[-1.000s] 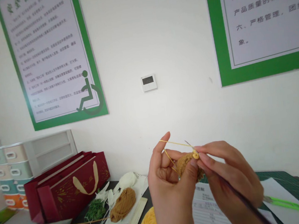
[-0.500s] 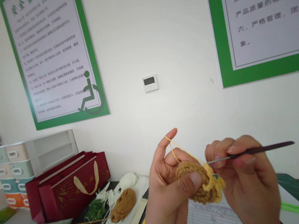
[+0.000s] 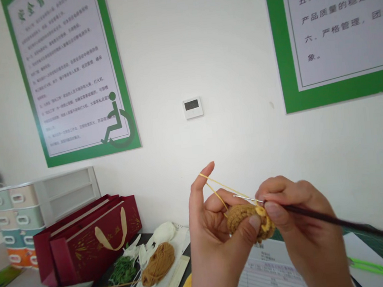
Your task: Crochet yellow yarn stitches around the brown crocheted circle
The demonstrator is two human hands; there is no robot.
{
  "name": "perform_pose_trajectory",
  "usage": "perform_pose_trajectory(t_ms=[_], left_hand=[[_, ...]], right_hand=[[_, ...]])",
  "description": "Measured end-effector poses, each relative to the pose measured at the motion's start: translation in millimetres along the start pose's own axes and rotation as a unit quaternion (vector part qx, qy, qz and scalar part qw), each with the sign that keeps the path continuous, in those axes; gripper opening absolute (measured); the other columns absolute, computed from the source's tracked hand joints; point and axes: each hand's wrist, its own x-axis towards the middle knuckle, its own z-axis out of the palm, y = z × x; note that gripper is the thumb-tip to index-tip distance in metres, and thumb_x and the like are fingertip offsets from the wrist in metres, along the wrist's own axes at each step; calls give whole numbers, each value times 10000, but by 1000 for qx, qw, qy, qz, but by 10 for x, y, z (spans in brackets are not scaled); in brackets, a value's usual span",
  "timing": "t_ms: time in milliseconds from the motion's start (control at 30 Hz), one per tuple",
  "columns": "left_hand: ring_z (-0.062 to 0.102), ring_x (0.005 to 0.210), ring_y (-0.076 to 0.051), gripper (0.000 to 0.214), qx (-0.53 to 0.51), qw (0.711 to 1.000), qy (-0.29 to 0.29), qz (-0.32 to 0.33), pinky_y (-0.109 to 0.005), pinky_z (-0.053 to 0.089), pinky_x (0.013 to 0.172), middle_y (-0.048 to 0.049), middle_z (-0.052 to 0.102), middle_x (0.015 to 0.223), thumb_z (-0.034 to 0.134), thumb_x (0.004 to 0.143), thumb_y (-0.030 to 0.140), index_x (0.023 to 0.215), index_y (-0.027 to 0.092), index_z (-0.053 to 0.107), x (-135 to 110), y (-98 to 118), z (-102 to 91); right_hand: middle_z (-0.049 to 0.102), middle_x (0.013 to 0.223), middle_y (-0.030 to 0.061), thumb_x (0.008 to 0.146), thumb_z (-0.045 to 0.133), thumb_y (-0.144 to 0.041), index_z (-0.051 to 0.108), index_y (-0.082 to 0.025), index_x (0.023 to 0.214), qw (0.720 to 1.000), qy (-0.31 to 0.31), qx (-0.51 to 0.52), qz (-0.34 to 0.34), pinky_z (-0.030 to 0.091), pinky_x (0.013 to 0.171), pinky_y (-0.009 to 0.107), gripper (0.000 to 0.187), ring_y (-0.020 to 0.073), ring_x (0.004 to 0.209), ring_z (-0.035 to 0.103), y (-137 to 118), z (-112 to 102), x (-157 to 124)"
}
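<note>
My left hand [image 3: 219, 245] is closed on a round brown crochet piece [image 3: 240, 217] with a yellow edging [image 3: 263, 218], its thumb pressed on the front. From the raised left index finger a yellow yarn strand [image 3: 223, 184] runs taut down to the work. Between thumb and fingers, my right hand [image 3: 299, 223] grips a crochet hook [image 3: 325, 215] with a dark handle. The hook's thin metal tip points left, just above the piece, near the strand. My right fingertips touch or nearly touch the yellow edging.
Left on the dark table are a brown yarn ball [image 3: 158, 263], green yarn [image 3: 122, 268], a white yarn ball [image 3: 164, 231] and a maroon gift bag [image 3: 92, 245]. A drawer unit [image 3: 27, 211] stands behind. Printed paper [image 3: 270, 272], a green cutter [image 3: 372, 267] and a cutting mat [image 3: 375, 236] lie beneath and right.
The hook has swung so its handle slopes down to the right, with its metal tip now further left and showing above the piece. The left index finger has shifted left and slightly up.
</note>
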Motion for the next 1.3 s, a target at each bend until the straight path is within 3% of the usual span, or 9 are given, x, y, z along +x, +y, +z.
perform_pose_trajectory(t_ms=[100,167,367,667,800,900,967,1133,1300], left_hand=[[588,646,-109,902,-58,997,6,-52,-226,507,651,29,655,770,842,725,55,1501,235,419,-6,-12,8],[604,688,-115,799,-123,984,-13,-129,-236,511,704,2,648,795,833,707,48,1431,146,509,-3,-31,-12],[629,724,-156,830,-186,966,-39,-177,-269,514,734,-29,646,794,821,631,49,1413,97,546,50,-56,-75],[596,692,-138,831,-114,991,-46,-61,-268,494,685,2,620,808,818,708,68,1463,188,491,67,-61,-78],[572,679,-108,863,-37,999,-18,10,-226,486,639,16,638,848,812,777,70,1509,292,412,11,-75,-17],[566,661,-106,839,-50,999,-17,-10,-221,489,632,21,640,814,799,787,58,1505,269,418,-15,-75,14],[585,669,-106,806,-112,990,-33,-74,-225,497,654,9,640,814,808,750,43,1468,196,475,-11,-73,11],[643,706,-132,786,-239,950,-80,-183,-242,524,715,-38,673,802,801,634,-6,1381,56,565,67,-89,-59],[600,656,-120,752,-255,946,-123,-160,-225,487,652,-27,653,726,761,629,-20,1359,38,592,121,-90,-130]], right_hand=[[721,884,25,781,767,-46,756,-327,1004,964,-8,-183,-193,531,674,385,359,224,793,662,30,-102,-49],[724,884,24,803,754,-81,757,-351,1071,962,-2,-174,-209,532,675,420,380,236,773,665,52,-97,-90],[656,779,22,998,611,-274,662,-258,974,988,116,99,-32,483,636,341,59,188,739,612,-8,111,-103],[571,705,-16,1034,534,-346,570,-233,839,960,3,234,154,483,564,229,228,113,617,522,-24,95,8],[645,854,9,940,656,-135,634,-231,914,1000,-17,0,-4,511,627,256,102,139,771,618,47,-18,11],[695,918,37,786,727,40,713,-191,1039,953,-31,-201,-223,540,697,327,343,190,865,665,91,-142,0],[708,945,42,746,738,68,724,-191,1118,935,-23,-207,-287,544,688,361,454,205,847,670,115,-159,-16],[661,773,33,968,621,-177,687,-201,992,989,85,50,-110,509,649,368,75,207,756,635,71,38,-48],[561,651,-10,1047,496,-254,630,-228,923,975,98,194,39,444,575,282,184,144,626,524,-54,67,10]])
